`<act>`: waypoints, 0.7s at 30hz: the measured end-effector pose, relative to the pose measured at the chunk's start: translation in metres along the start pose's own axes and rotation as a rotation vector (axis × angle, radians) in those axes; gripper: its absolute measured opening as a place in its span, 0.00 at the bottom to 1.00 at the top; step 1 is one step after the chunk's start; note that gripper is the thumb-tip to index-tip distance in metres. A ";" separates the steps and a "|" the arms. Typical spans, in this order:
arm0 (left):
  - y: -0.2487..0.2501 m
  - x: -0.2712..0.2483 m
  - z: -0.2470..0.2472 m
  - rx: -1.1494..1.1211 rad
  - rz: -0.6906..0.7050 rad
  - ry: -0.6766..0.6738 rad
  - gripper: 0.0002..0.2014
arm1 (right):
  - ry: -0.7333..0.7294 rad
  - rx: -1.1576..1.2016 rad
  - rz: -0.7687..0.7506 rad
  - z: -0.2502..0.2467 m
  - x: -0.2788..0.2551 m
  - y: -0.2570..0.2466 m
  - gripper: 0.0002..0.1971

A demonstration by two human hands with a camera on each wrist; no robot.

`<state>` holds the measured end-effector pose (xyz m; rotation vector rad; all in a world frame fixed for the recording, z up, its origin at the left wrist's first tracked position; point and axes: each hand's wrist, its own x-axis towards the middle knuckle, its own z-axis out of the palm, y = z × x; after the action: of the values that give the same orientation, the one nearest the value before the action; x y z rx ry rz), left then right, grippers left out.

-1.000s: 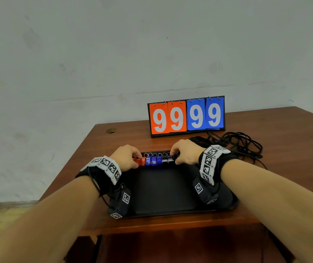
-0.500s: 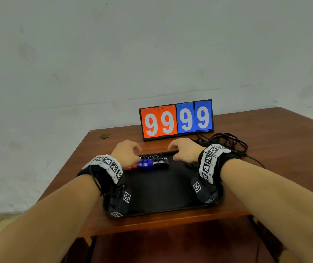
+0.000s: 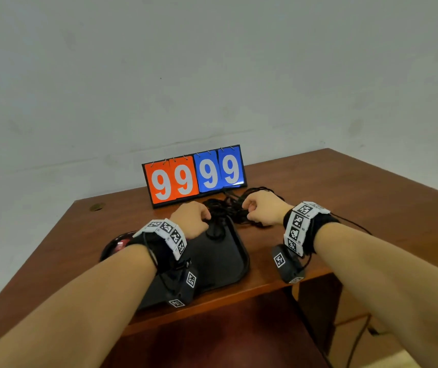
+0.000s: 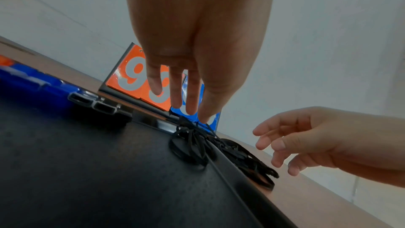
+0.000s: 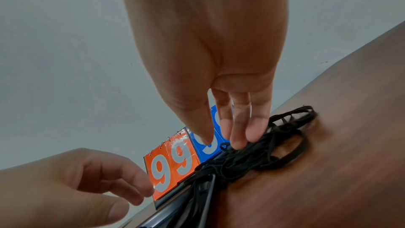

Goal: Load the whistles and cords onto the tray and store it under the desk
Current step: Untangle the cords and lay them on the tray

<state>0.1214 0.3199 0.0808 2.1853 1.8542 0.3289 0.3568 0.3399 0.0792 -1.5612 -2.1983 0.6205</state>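
A black tray (image 3: 220, 261) lies at the desk's front edge. Blue whistles (image 4: 39, 84) and black whistles (image 4: 105, 109) stand in a row along its far rim. My left forearm hides most of them in the head view, where only a red bit (image 3: 122, 244) shows. A tangle of black cords (image 3: 228, 208) lies by the tray's far right corner, with some loops over the rim (image 4: 190, 146). My left hand (image 3: 199, 216) reaches its fingertips (image 4: 203, 117) down to those loops. My right hand (image 3: 252, 211) rests its fingers (image 5: 238, 141) on the heap (image 5: 263, 155). Neither hand grips anything.
A flip scoreboard (image 3: 194, 175) reading 99 99 stands just behind the cords and tray. The brown desk (image 3: 358, 197) runs on to the right, with a wall behind it. There is an open space under the desk (image 3: 239, 335).
Both hands have left the row of whistles and moved right to the cord tangle. Some cord loops now lie over the tray's corner. The view has shifted right.
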 end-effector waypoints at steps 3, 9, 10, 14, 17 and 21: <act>0.006 0.005 0.013 0.014 -0.010 -0.042 0.12 | -0.008 0.032 -0.002 0.003 0.000 0.008 0.16; 0.012 0.016 0.032 0.067 -0.024 -0.139 0.16 | -0.030 0.109 -0.022 0.015 0.006 0.015 0.14; 0.013 0.017 0.035 0.085 -0.036 -0.152 0.17 | -0.032 0.114 -0.026 0.016 0.008 0.015 0.15; 0.009 0.024 0.044 0.147 -0.114 -0.171 0.20 | -0.040 0.136 -0.035 0.021 0.012 0.017 0.15; 0.011 0.027 0.041 0.123 -0.134 -0.143 0.20 | -0.016 0.148 -0.043 0.021 0.013 0.018 0.15; 0.034 0.022 0.013 -0.154 -0.052 0.022 0.16 | 0.036 0.188 -0.046 0.016 0.016 0.012 0.17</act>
<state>0.1613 0.3357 0.0800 2.0366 1.8280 0.4707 0.3532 0.3561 0.0598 -1.4121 -2.0776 0.7550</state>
